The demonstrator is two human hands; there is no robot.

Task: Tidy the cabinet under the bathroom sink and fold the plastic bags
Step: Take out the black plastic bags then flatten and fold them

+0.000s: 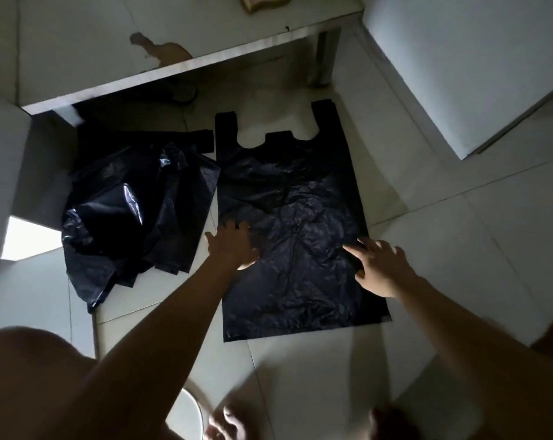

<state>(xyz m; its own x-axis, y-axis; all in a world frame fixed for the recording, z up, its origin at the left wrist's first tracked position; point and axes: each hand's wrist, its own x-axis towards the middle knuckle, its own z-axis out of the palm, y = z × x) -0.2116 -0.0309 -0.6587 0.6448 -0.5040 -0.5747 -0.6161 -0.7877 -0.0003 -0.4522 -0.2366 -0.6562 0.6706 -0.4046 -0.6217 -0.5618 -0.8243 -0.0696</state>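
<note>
The pale tiled floor [459, 249] fills most of the dim view, and shadow swallows much of its detail. A white worktop slab with a chipped, peeling patch [110, 42] crosses the top; the space beneath it is too dark to read, apart from a vague rounded shape at the back. A white panel [475, 74] is cut off by the upper right edge.

A flat black plastic carrier bag [294, 192] lies spread on the floor in the middle, its two handle loops pointing away from the person, its near edge close to the person's knees. Just beside it on the left sits a crumpled heap of glossy black plastic bags [125, 211]; how many bags are in it cannot be told.

The left hand [233, 246] rests on the flat bag's left edge, its grip wide, fingers spread, holding nothing. The right hand [380, 268] presses near the right edge, likewise splayed, though slightly blurred.

A pale round object [186, 414] at the bottom is half hidden by the left arm.
</note>
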